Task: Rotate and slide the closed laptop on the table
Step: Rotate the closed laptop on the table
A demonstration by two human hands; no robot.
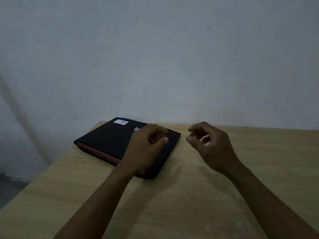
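1. I see the closed laptop point(110, 140) lying flat on the left, far part of the counter point(189, 195), close to the wall point(155, 57). It is black with a red strip along its near edge.
2. It sits crooked. Its long side runs from far left to near right, with one corner pointing at me.
3. A white sticker point(120, 122) sits on the lid near the far edge. I cannot read it. A pale logo point(136, 129) shows beside my hand, half hidden, so I cannot read that either.
4. My left hand point(146, 149) is over the right part of the lid. Its fingers point(162, 133) are curled loosely and grip nothing. I cannot tell if it touches the lid.
5. My right hand point(212, 145) hangs just right of the laptop, over bare counter, fingers half curled and empty.
6. I think the left hand is nearer, so it should press and turn first.
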